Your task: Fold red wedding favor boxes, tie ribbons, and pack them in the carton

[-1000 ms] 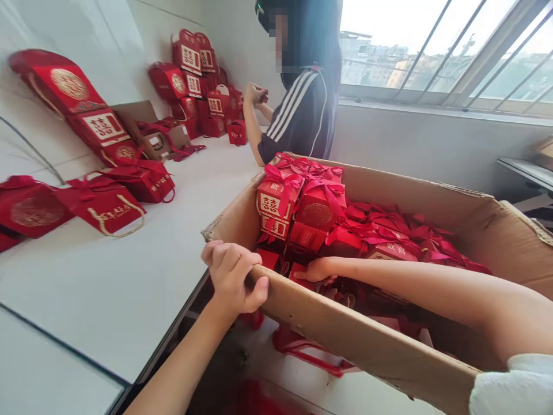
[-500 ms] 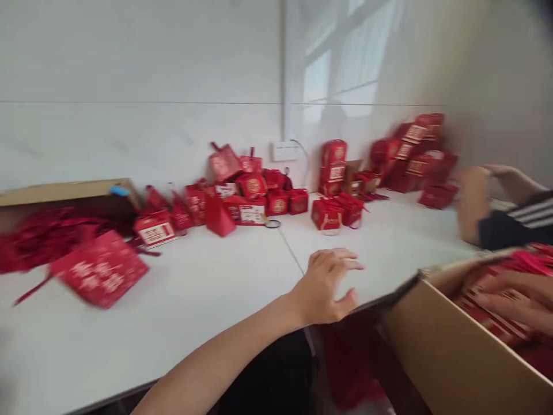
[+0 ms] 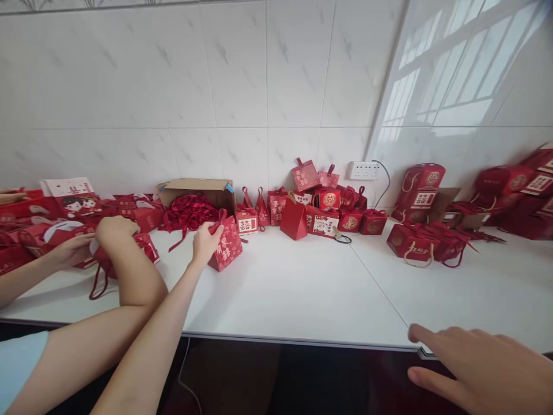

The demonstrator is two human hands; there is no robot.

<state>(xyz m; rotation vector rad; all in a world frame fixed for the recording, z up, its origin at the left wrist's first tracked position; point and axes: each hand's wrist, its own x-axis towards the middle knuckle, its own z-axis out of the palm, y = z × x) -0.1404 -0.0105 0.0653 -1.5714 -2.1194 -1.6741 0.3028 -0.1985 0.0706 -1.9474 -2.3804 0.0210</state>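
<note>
My left hand [image 3: 205,242] reaches across the white table [image 3: 302,294] and grips the top of a small red gift box [image 3: 227,249] with white characters, which stands tilted on the table. My right hand [image 3: 470,366] hovers at the bottom right, just off the table's front edge, with its fingers stretched out and holding nothing. Behind the red box lies an open cardboard box [image 3: 196,189] spilling red ribbons [image 3: 188,212].
At the left, a co-worker's two hands [image 3: 93,239] handle a red bag [image 3: 108,266] with ribbon. Many red gift boxes and bags [image 3: 328,207] line the tiled wall, with more at the right [image 3: 421,245]. A wall socket [image 3: 363,170] has a cable.
The view has swung left, away from the big carton. My left hand let go of the carton's rim and reached to the red gift box. My right hand came out of the carton.
</note>
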